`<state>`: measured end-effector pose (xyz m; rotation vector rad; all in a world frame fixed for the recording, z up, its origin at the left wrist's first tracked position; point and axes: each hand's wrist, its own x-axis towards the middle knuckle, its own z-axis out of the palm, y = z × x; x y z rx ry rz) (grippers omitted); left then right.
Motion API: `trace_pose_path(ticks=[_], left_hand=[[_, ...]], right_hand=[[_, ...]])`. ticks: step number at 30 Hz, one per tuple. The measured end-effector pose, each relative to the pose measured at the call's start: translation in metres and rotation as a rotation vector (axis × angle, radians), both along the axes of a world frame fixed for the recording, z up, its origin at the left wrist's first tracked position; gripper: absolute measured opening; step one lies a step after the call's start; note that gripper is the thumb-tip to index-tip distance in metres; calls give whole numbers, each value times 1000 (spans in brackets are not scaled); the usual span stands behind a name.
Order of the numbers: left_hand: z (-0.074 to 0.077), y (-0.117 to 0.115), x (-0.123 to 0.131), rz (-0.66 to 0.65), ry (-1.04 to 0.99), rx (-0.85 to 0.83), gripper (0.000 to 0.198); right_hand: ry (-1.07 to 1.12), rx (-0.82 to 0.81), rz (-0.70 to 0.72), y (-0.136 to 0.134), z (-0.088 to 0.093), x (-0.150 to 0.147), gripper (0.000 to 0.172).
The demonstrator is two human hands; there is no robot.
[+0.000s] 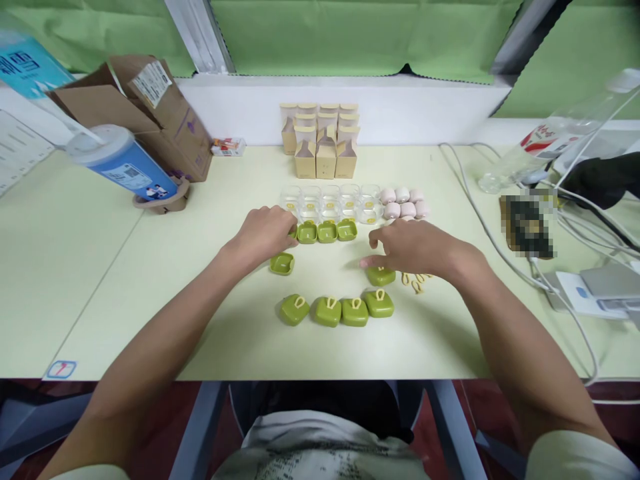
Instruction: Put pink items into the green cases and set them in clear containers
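Observation:
My left hand (pixel 267 230) has its fingers curled round the leftmost of a row of small open green cases (pixel 327 232), hiding most of it. Another open green case (pixel 282 264) lies just below that hand. My right hand (pixel 407 247) hovers with thumb and forefinger apart over a closed green case (pixel 381 276), which it partly covers. Nearer the front edge, several closed green cases (pixel 355 311) carry pale yellow loops on top. Loose yellow loops (pixel 417 283) lie under the right wrist. Behind the open cases stand clear plastic cups (pixel 331 199) and pale pink rounded pieces (pixel 407 210).
Small cardboard boxes (pixel 326 160) stand in rows at the back. On the left are a large carton (pixel 175 133) and a blue drink cup (pixel 127 167) in a holder. A clear bottle (pixel 530 157) and white cables (pixel 480 220) occupy the right side.

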<state>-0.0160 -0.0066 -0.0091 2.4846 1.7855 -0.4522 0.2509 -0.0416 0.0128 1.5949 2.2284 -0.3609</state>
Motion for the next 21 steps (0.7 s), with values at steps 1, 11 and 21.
trace_pose_path(ticks=[1, 11, 21], left_hand=[[0, 0, 1, 3, 3, -1, 22], [10, -6, 2, 3, 79, 44, 30], [-6, -4, 8, -161, -61, 193, 17]], right_hand=[[-7, -45, -11, 0, -1, 1, 52], [50, -103, -28, 3, -5, 1, 29], [243, 312, 155, 8, -25, -22, 28]])
